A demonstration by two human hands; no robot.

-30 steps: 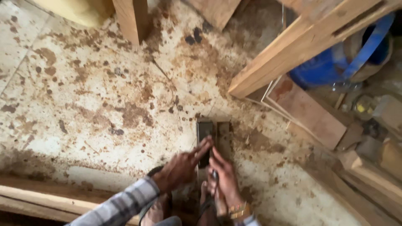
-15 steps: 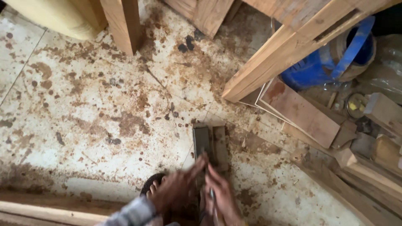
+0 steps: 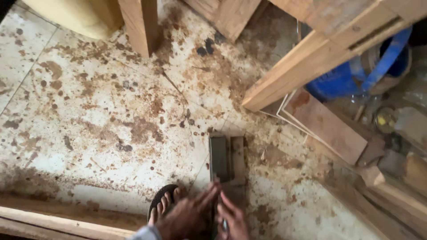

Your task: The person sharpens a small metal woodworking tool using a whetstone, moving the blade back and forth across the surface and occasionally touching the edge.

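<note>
A dark grey sharpening stone (image 3: 219, 156) lies in a wooden holder (image 3: 237, 155) on the stained floor. Both hands are at its near end, blurred by motion. My left hand (image 3: 187, 216) stretches its fingers towards the stone's near edge. Close beside it, my right hand (image 3: 234, 220) curls around a small metal blade (image 3: 225, 225), only a glint of which shows. How the left fingers sit on the blade is hidden. My foot in a dark sandal (image 3: 163, 206) rests just left of the hands.
A wooden beam (image 3: 311, 62) slants across the upper right above a blue bucket (image 3: 351, 75). A flat board (image 3: 327, 126) and wood scraps lie at the right. A wooden post (image 3: 140, 24) stands at the top. A plank (image 3: 58, 220) runs along the lower left.
Both hands have slid back along the stone towards me, baring more of its surface. The view has also shifted a little.
</note>
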